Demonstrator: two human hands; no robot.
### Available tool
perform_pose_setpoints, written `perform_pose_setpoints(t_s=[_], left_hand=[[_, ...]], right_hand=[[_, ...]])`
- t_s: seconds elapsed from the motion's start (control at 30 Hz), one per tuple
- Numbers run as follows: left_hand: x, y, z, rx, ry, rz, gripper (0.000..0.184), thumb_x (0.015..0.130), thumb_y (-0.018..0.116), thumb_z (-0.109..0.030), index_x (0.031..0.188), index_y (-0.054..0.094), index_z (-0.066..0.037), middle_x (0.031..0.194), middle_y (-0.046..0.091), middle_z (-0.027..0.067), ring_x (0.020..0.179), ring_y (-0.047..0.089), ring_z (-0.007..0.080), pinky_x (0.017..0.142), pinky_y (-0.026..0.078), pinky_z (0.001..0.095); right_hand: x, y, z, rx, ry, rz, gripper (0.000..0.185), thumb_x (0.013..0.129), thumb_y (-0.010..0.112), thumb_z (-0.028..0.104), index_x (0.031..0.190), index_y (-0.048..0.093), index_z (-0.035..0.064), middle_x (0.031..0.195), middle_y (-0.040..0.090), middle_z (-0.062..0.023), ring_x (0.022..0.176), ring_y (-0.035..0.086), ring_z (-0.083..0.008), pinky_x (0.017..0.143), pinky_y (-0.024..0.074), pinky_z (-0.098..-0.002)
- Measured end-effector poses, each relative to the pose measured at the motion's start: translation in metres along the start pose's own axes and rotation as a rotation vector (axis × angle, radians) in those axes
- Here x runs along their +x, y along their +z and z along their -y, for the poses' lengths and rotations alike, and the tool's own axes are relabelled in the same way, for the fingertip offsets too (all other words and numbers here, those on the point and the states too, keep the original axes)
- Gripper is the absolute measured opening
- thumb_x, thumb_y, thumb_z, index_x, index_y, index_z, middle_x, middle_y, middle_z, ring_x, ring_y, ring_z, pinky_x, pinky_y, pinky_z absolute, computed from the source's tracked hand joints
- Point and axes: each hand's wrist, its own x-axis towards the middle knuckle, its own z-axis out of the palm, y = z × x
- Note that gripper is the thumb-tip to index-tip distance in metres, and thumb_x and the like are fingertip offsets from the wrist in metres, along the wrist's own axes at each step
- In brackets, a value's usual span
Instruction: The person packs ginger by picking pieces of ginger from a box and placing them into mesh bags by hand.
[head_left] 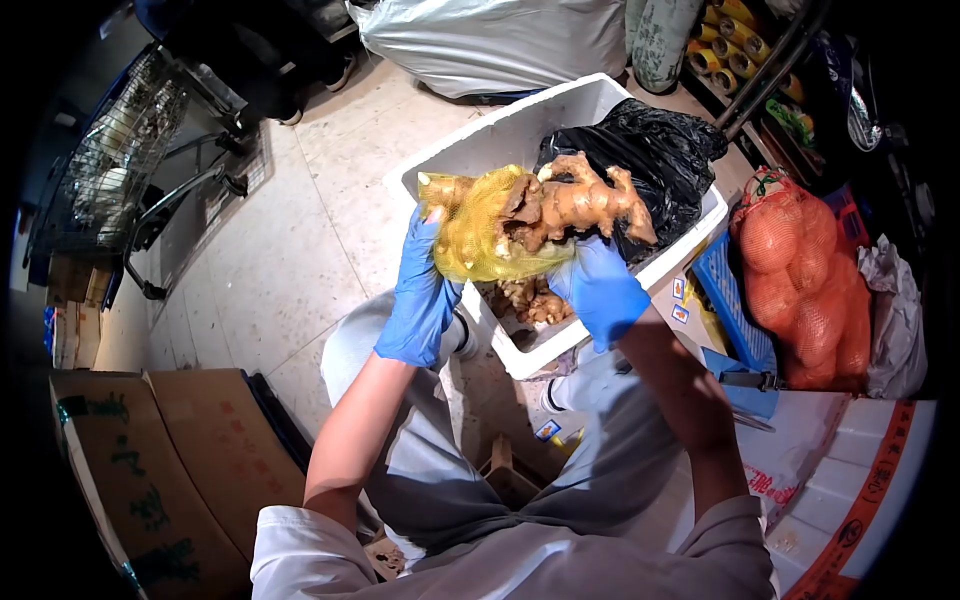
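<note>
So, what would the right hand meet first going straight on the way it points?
Most likely the yellow net around part of the ginger: the right hand seems to touch its lower edge. The hand's far end is hidden, so depth there is unclear.

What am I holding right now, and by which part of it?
Ginger, partly in a net: the left grip is on the net's left side, the right grip at its lower right.

Ginger (590,207) looks rough, the black plastic bag (668,145) glossy.
</note>
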Motion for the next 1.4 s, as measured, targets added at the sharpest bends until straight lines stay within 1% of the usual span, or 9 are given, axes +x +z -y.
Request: perform_pose_setpoints(t_s=[0.03,0.1,0.27,0.37,0.4,0.7,0.83,1.0,1.4], left_hand=[[0.0,0.003,0.001,0.001,0.001,0.001,0.04,0.079,0.052,-0.019,0.113,0.038,-0.003,0.108,0.047,0.0099,0.098,0.049,0.0203,0.085,0.043,0.0325],[0.002,0.008,-0.001,-0.086,0.045,0.039,0.037,0.08,0.051,-0.018,0.112,0.039,-0.003,0.108,0.047,0.0101,0.098,0.05,0.0204,0.084,0.044,0.0325],[0.013,-0.004,-0.006,-0.089,0.109,-0.01,0.032,0.082,0.048,-0.015,0.11,0.04,-0.002,0.104,0.05,0.0105,0.092,0.053,0.02,0.078,0.048,0.0303],[0.01,-0.003,-0.015,-0.034,0.136,-0.02,0.031,0.082,0.049,-0.015,0.109,0.041,-0.002,0.104,0.05,0.0105,0.091,0.053,0.0196,0.078,0.048,0.0302],[0.007,-0.005,-0.018,0.0,0.13,-0.037,0.031,0.081,0.05,-0.015,0.108,0.042,-0.002,0.104,0.05,0.0105,0.091,0.054,0.0194,0.078,0.048,0.0303],[0.001,-0.018,-0.03,-0.037,0.016,0.003,0.038,0.08,0.05,-0.018,0.114,0.038,-0.004,0.108,0.047,0.0102,0.097,0.05,0.0211,0.081,0.045,0.0328],[-0.009,-0.015,-0.028,0.097,-0.141,0.05,0.045,0.077,0.054,-0.022,0.115,0.036,-0.005,0.11,0.045,0.0104,0.101,0.047,0.0218,0.087,0.04,0.0341],[-0.015,-0.004,-0.02,0.146,-0.251,0.085,0.044,0.076,0.055,-0.021,0.112,0.039,-0.003,0.107,0.047,0.0093,0.099,0.048,0.0205,0.086,0.041,0.033],[-0.011,0.002,-0.013,0.296,-0.423,0.143,0.037,0.076,0.056,-0.013,0.108,0.044,0.0,0.101,0.052,0.009,0.093,0.052,0.0167,0.082,0.044,0.0292]], right_hand=[[0.011,0.007,0.011,0.468,0.043,-0.217,0.032,0.077,0.049,0.012,0.108,0.047,0.0052,0.095,0.054,-0.0118,0.096,0.05,-0.0263,0.086,0.0375,-0.0429],[0.016,-0.001,0.038,1.647,0.681,-0.316,0.021,0.08,0.048,0.014,0.099,0.05,0.0062,0.089,0.055,-0.0072,0.087,0.055,-0.0201,0.078,0.0439,-0.0335],[0.008,0.009,0.038,1.263,0.691,0.205,0.02,0.083,0.045,0.015,0.1,0.049,0.0039,0.083,0.056,-0.0041,0.058,0.049,-0.0081,0.047,0.0379,-0.0191],[-0.002,-0.02,0.063,1.254,0.703,0.106,0.018,0.083,0.046,0.014,0.097,0.051,0.0038,0.079,0.055,-0.0024,0.051,0.042,-0.0047,0.04,0.0316,-0.0176],[0.003,-0.032,0.038,1.422,0.534,0.412,0.021,0.083,0.045,0.015,0.1,0.05,0.0029,0.079,0.055,-0.0036,0.049,0.041,-0.0029,0.039,0.0298,-0.0158],[-0.014,-0.082,0.05,0.902,0.524,0.193,0.015,0.074,0.056,0.012,0.079,0.058,-0.0026,0.061,0.054,-0.0035,0.037,0.038,-0.0041,0.037,0.0281,-0.0173],[-0.012,-0.089,0.04,0.659,0.288,0.263,0.022,0.077,0.055,0.021,0.075,0.059,-0.0009,0.069,0.056,-0.003,0.058,0.048,-0.0054,0.053,0.0359,-0.017],[-0.003,-0.085,0.045,1.133,0.245,0.06,0.014,0.08,0.051,0.011,0.088,0.054,-0.0002,0.089,0.055,-0.0073,0.082,0.052,-0.0107,0.075,0.0424,-0.0225],[-0.003,-0.083,0.05,0.614,0.021,0.329,0.017,0.069,0.058,0.008,0.085,0.057,0.002,0.089,0.051,-0.0063,0.085,0.049,-0.0151,0.08,0.036,-0.0275]])
